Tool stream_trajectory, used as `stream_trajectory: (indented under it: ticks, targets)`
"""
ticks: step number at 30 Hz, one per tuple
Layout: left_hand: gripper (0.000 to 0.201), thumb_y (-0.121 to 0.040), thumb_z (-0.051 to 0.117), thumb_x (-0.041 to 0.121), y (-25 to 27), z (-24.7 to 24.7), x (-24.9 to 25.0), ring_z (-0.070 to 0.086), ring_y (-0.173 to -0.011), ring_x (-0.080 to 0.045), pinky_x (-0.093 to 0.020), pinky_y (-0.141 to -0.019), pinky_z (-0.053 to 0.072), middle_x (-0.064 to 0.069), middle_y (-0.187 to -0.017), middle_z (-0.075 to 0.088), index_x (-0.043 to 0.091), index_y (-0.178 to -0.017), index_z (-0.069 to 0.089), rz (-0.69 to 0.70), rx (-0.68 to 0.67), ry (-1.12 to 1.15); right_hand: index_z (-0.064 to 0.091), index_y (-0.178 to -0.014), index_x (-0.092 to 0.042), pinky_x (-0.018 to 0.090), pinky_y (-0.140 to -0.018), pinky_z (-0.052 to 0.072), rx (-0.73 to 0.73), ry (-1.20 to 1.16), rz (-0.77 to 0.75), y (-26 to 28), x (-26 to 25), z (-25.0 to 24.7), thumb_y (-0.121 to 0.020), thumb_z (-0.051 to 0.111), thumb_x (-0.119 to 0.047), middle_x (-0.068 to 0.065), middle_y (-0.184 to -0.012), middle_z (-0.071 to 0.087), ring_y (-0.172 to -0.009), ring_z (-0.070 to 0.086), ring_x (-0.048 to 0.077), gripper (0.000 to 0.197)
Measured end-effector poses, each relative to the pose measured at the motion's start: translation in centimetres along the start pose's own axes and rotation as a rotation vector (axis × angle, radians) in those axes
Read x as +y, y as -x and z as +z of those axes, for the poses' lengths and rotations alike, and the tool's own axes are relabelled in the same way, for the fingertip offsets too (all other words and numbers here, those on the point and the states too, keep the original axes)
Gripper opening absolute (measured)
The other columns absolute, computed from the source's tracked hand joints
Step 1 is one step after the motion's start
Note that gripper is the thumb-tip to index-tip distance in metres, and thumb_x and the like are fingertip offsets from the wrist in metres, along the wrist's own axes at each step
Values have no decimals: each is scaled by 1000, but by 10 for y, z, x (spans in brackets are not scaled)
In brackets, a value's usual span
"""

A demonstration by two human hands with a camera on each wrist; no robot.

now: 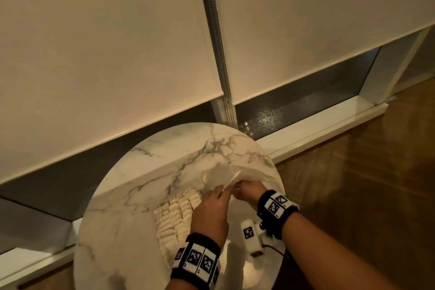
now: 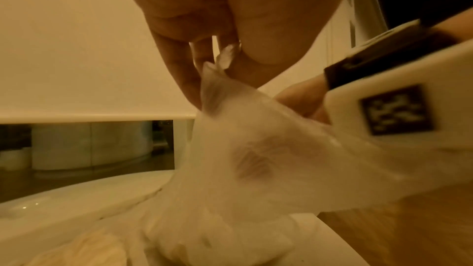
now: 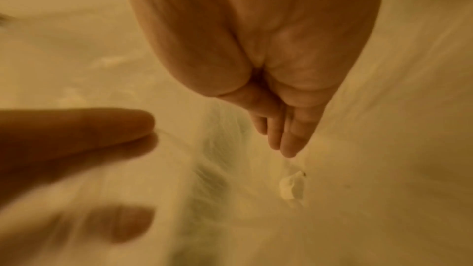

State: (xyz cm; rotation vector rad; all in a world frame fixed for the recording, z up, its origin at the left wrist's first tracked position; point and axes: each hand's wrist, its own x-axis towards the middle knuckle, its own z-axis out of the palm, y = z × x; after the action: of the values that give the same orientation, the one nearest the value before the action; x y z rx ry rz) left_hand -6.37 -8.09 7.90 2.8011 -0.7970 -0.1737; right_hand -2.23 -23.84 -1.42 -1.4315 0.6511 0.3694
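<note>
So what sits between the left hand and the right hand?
A thin translucent plastic bag: the left hand pinches its edge, the right hand meets it opposite. Clearest in the left wrist view.

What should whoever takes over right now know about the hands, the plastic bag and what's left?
Left hand pinches the edge of the translucent plastic bag, raised above the marble table.
Right hand: fingers straight, apparently slid into the bag's mouth, gripping nothing.
Cream ridged pieces lie in rows on the table, left of both hands, outside the bag.
Done: bag in hand, mouth partly spread.
Left: probably finish opening it; likely load the pieces, though that is a guess.
</note>
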Motion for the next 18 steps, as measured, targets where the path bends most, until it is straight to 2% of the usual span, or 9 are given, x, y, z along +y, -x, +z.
stream_trajectory:
  ticks: [2,5,6,8,10,11,13,16,18]
  targets:
    - [83,-78,49,-8,4,-7,-3,33,-134,-15,-28,-94,48,11,-150,32,33,-147,28,-28,-38,-33,53,-132,2,38,-104,48,24,-54,31,-11,-10,4,-94,57,-6,12,-132,56,-119,57,29,39]
    - [88,-77,54,-8,9,-6,-12,30,-136,-17,-29,-93,50,12,-154,21,33,-149,23,-90,-79,-16,46,-141,-6,39,-112,35,32,205,74,-22,-24,6,-101,48,-22,13,-148,45,-134,44,30,43]
    - [87,-78,58,-4,10,-5,-17,32,-135,-18,-29,-93,51,13,-155,17,34,-148,23,-104,-82,0,46,-141,-7,38,-110,36,47,286,61,-26,-27,5,-101,49,-23,12,-148,45,-133,44,30,43]
    - [87,-77,66,5,13,-5,-23,36,-134,-19,-29,-93,50,15,-156,9,34,-147,23,-134,-96,34,47,-139,-7,34,-95,46,5,438,70,-27,-32,3,-99,54,-22,10,-145,47,-126,50,28,43]
    - [90,-76,63,0,15,-10,-26,36,-135,-20,-29,-96,49,14,-159,3,32,-149,20,-166,-92,76,48,-137,-3,32,-82,50,-17,410,96,-30,-31,2,-97,55,-19,15,-140,50,-123,53,30,43]
    - [92,-77,61,-2,16,-14,-25,35,-136,-20,-29,-99,48,14,-160,1,31,-150,17,-182,-85,96,48,-138,-2,31,-83,51,-21,364,115,-27,-32,2,-97,55,-18,17,-140,50,-125,53,32,44]
    - [96,-77,59,-5,16,-22,-23,34,-138,-18,-29,-101,47,14,-161,-1,30,-152,12,-182,-54,109,46,-140,-2,26,-85,49,-39,505,113,-31,-36,8,-98,52,-17,16,-143,48,-130,49,31,44]
    - [100,-73,58,-8,15,-29,-19,37,-135,-18,-30,-96,51,16,-161,-6,29,-152,11,-169,-47,85,35,-149,-10,34,-108,33,-68,834,-17,-34,-39,26,-104,42,-27,11,-156,34,-142,34,28,49]
    - [99,-73,58,-8,14,-36,-10,39,-132,-18,-29,-91,53,17,-160,-10,29,-152,11,-162,-43,59,32,-151,-13,35,-116,22,-103,954,-61,-32,-39,33,-105,38,-28,9,-158,29,-145,27,26,48]
